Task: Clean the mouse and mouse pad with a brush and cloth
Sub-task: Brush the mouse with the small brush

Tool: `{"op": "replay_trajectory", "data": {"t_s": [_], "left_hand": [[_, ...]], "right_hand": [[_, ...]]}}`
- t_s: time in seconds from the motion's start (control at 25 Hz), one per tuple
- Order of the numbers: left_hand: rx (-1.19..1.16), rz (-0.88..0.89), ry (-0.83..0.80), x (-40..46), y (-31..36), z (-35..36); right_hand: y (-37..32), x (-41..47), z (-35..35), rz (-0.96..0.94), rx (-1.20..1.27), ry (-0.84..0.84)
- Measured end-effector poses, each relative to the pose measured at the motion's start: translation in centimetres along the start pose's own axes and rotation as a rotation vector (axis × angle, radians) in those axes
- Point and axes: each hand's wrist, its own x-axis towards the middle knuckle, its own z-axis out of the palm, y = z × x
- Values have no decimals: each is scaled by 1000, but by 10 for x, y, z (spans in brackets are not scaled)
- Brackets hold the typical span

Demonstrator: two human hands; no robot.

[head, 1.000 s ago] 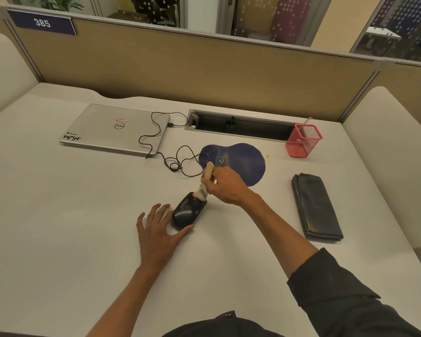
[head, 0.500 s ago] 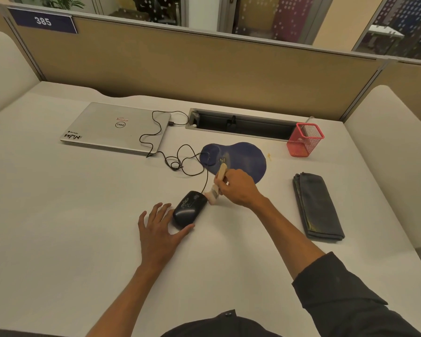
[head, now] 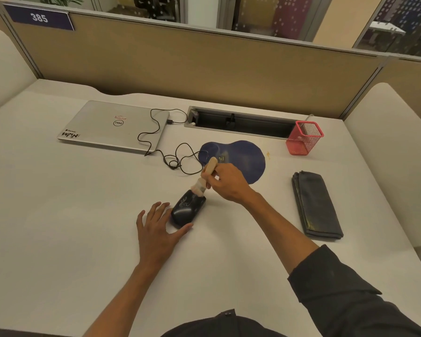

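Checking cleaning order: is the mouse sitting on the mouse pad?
No, the mouse lies on the bare desk, apart from the mouse pad.

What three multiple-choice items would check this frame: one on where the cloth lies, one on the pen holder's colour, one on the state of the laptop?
1. Where does the folded cloth lie?
A. On the laptop
B. On the desk, right of the mouse pad
C. Under the mouse

2. What colour is the mesh pen holder?
A. Red
B. Green
C. White

3. How is the laptop?
A. Open, screen lit
B. Closed, lid down
C. Standing on edge

Key: 1 B, the dark cloth lies apart at the right of the desk; 2 A, its mesh shows red; 3 B, only the flat silver lid with its logo shows.
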Motion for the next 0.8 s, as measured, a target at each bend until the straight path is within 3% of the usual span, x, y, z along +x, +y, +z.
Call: {"op": "replay_trajectory", "data": {"t_s": [0.44,0.68,0.8], "left_hand": [[-1,-9,4,0,0,1],[32,-14,10,0,0,1],[20,-17,20,0,-1,2]], "right_hand": [[5,-3,-1,48,23,36],[11,6,-7,78,66,-173],[6,14,-18,64,61,-105]]}}
